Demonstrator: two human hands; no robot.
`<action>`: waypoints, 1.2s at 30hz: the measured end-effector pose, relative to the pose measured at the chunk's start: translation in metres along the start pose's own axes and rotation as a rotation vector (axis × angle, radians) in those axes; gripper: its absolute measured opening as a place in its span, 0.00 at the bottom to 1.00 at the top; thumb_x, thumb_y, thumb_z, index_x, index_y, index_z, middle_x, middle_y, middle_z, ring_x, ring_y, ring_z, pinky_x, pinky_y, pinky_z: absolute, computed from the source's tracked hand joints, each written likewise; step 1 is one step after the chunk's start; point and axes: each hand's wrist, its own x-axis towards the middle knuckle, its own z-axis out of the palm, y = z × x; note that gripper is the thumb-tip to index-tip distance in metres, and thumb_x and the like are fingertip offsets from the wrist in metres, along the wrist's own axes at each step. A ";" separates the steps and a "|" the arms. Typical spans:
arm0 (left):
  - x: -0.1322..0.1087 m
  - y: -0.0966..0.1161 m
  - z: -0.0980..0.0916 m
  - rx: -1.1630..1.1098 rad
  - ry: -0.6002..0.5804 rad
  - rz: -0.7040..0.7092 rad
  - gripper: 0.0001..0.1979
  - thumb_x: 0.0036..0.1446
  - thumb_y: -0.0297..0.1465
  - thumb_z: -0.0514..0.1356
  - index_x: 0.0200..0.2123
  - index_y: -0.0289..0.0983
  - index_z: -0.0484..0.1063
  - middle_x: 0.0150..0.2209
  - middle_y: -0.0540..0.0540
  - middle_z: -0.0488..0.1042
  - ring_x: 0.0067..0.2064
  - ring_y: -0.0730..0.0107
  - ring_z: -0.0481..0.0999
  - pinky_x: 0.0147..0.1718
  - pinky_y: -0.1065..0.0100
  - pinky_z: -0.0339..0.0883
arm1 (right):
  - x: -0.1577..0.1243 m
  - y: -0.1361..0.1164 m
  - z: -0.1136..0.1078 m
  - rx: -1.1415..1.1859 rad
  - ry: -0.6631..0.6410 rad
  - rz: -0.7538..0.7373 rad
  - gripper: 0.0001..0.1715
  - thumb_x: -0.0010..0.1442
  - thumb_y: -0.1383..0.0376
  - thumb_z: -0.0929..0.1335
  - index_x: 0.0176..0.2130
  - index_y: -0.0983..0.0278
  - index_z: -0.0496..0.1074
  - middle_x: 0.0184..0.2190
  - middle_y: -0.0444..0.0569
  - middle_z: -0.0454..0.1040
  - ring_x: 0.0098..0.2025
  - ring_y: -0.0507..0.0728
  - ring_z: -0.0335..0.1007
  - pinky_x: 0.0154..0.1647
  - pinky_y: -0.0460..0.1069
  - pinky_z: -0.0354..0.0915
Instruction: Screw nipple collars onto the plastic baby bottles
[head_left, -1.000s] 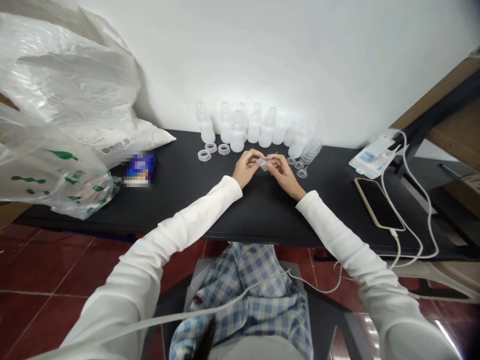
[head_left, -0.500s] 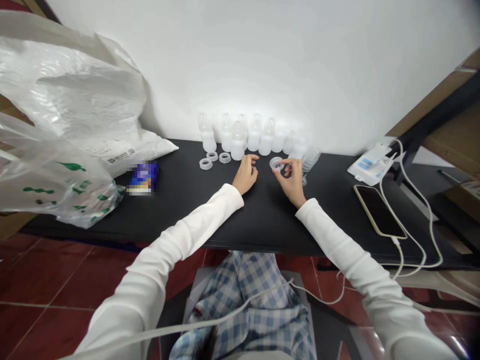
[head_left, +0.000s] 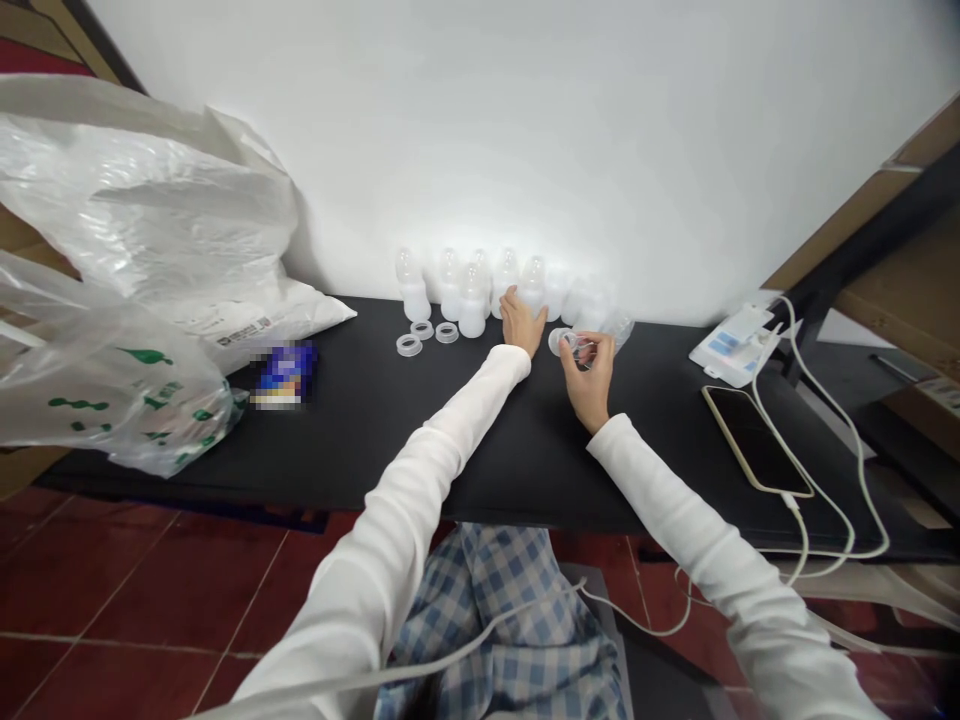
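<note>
1. Moved since the earlier frame: left hand [head_left: 523,320] has gone forward and to the right, to the row of bottles; right hand [head_left: 589,375] has drawn a little to the right, and the plastic ring [head_left: 553,341] has come with it.
2. Left hand: thumb and fingers spread wide in front of one bottle [head_left: 533,285], its lower part lying between them. Contact with it: cannot tell.
3. Right hand: narrow grip, fingertips closed on the right side of the plastic ring, just above the table [head_left: 450,430] or on it; cannot tell which.
4. Bottles: white bodies, upright in an uneven row by the wall [head_left: 480,130]. Those from the left end to the left hand wear clear domed tops; the ones further right are pale and hard to make out.
5. Three loose rings [head_left: 409,352] lie close together in front of the leftmost bottles.
6. Clear plastic pieces [head_left: 622,330] stand beyond the right hand, partly hidden by it.
7. Right side of table: phone [head_left: 757,440] face up, cable [head_left: 796,525] plugged into its near end; white box [head_left: 735,345] just behind it.
8. Left side: large plastic bags [head_left: 180,210]; a blue packet [head_left: 287,368], blurred, beside them.
</note>
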 end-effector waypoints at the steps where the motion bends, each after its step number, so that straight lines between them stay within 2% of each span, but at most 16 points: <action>1: 0.002 0.001 0.003 0.000 0.015 -0.015 0.29 0.55 0.26 0.66 0.56 0.34 0.56 0.59 0.28 0.61 0.67 0.44 0.61 0.66 0.43 0.54 | 0.000 0.000 0.000 -0.002 0.001 -0.005 0.18 0.63 0.49 0.70 0.43 0.59 0.68 0.38 0.46 0.66 0.34 0.53 0.61 0.42 0.53 0.66; 4: 0.001 0.000 0.002 0.026 0.025 -0.007 0.25 0.53 0.25 0.66 0.51 0.35 0.59 0.56 0.30 0.64 0.65 0.43 0.64 0.65 0.43 0.55 | -0.001 -0.001 0.001 -0.007 0.017 -0.022 0.17 0.63 0.50 0.69 0.43 0.59 0.67 0.38 0.46 0.66 0.34 0.53 0.61 0.41 0.53 0.66; 7: -0.010 -0.004 -0.013 0.064 -0.015 0.071 0.25 0.51 0.27 0.68 0.48 0.36 0.60 0.52 0.33 0.67 0.62 0.46 0.67 0.63 0.46 0.58 | -0.002 -0.003 0.001 -0.001 0.038 -0.031 0.17 0.65 0.50 0.68 0.44 0.59 0.67 0.38 0.46 0.66 0.34 0.53 0.62 0.41 0.54 0.66; 10: -0.027 -0.012 -0.041 0.052 -0.098 0.172 0.27 0.50 0.27 0.67 0.50 0.36 0.59 0.52 0.34 0.67 0.60 0.49 0.69 0.61 0.50 0.62 | -0.002 -0.004 0.000 0.012 0.035 -0.030 0.17 0.65 0.50 0.67 0.45 0.59 0.66 0.39 0.47 0.67 0.34 0.53 0.62 0.41 0.54 0.67; 13: -0.043 -0.017 -0.078 0.042 -0.228 0.304 0.26 0.51 0.25 0.65 0.52 0.38 0.59 0.53 0.37 0.69 0.59 0.54 0.71 0.61 0.53 0.62 | -0.003 -0.004 0.000 0.045 -0.001 -0.027 0.18 0.66 0.49 0.67 0.45 0.59 0.66 0.40 0.47 0.66 0.35 0.53 0.63 0.41 0.53 0.67; 17: -0.054 -0.015 -0.120 0.225 -0.320 0.390 0.27 0.51 0.26 0.65 0.54 0.40 0.63 0.56 0.38 0.71 0.61 0.50 0.69 0.61 0.49 0.59 | -0.003 -0.005 -0.001 0.110 -0.070 -0.046 0.19 0.66 0.48 0.67 0.47 0.58 0.66 0.43 0.49 0.67 0.39 0.54 0.68 0.42 0.53 0.70; 20: -0.052 -0.011 -0.136 0.319 -0.371 0.425 0.25 0.50 0.25 0.64 0.53 0.41 0.66 0.56 0.39 0.72 0.61 0.47 0.68 0.61 0.49 0.57 | -0.002 -0.004 0.000 0.157 -0.094 -0.037 0.20 0.66 0.47 0.66 0.48 0.58 0.65 0.46 0.50 0.68 0.43 0.55 0.70 0.44 0.53 0.71; 23: -0.048 -0.010 -0.139 0.347 -0.400 0.441 0.24 0.51 0.26 0.64 0.53 0.41 0.67 0.55 0.39 0.73 0.60 0.47 0.69 0.61 0.50 0.57 | 0.000 0.000 0.000 0.184 -0.073 -0.004 0.20 0.66 0.47 0.66 0.48 0.58 0.65 0.46 0.50 0.69 0.44 0.55 0.72 0.44 0.52 0.71; 26: -0.045 -0.015 -0.135 0.316 -0.377 0.407 0.25 0.53 0.29 0.66 0.54 0.40 0.66 0.54 0.38 0.73 0.58 0.49 0.71 0.61 0.50 0.59 | 0.001 0.002 0.001 0.176 -0.045 0.015 0.20 0.66 0.47 0.66 0.47 0.58 0.65 0.46 0.50 0.69 0.45 0.55 0.72 0.45 0.52 0.71; 32: -0.032 -0.031 -0.120 0.113 -0.173 0.236 0.25 0.57 0.35 0.67 0.54 0.37 0.63 0.53 0.38 0.68 0.56 0.57 0.71 0.58 0.58 0.67 | -0.001 0.004 0.004 0.156 -0.020 0.027 0.18 0.66 0.49 0.67 0.46 0.58 0.65 0.45 0.50 0.70 0.42 0.55 0.71 0.42 0.52 0.70; 36: -0.018 -0.035 -0.109 0.172 -0.055 0.173 0.25 0.56 0.37 0.69 0.52 0.37 0.66 0.48 0.39 0.70 0.55 0.54 0.72 0.59 0.54 0.66 | -0.003 0.004 0.004 0.128 -0.055 -0.006 0.18 0.66 0.50 0.67 0.46 0.59 0.66 0.43 0.49 0.70 0.40 0.54 0.70 0.40 0.52 0.70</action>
